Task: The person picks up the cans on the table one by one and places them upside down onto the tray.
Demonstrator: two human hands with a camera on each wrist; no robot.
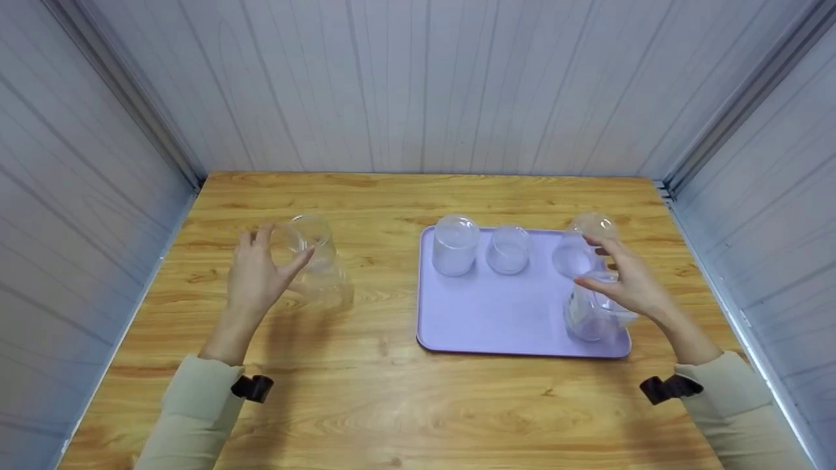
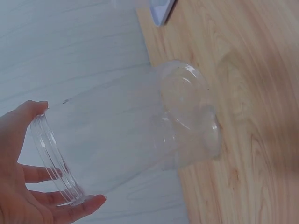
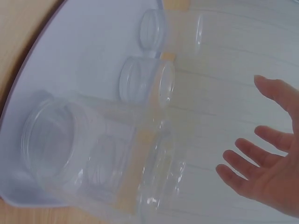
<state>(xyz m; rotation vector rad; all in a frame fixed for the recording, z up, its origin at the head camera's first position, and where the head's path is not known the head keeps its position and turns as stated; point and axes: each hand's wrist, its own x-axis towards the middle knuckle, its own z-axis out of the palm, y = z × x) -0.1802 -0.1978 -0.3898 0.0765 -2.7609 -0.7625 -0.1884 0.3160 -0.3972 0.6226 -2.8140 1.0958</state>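
My left hand (image 1: pixel 255 281) is at the left of the table, its thumb and fingers curled round the ribbed round end of a clear jar (image 2: pixel 107 140). That jar stretches away from the palm, and another clear container (image 2: pixel 196 142) overlaps its far end. On the right, my right hand (image 1: pixel 630 281) hovers over the right end of the lilac tray (image 1: pixel 503 326), fingers spread and nothing between them. Below it stands a large clear jar (image 3: pixel 93 154) at the tray's near right corner. The right wrist view shows a gap between this jar and the fingers.
A tall clear jar (image 1: pixel 456 248) and a shorter clear jar (image 1: pixel 508 251) stand along the tray's back edge. Another clear jar (image 1: pixel 575 258) is at the back right, partly behind my right hand. Pale panel walls (image 1: pixel 424 91) enclose the wooden table (image 1: pixel 385 391).
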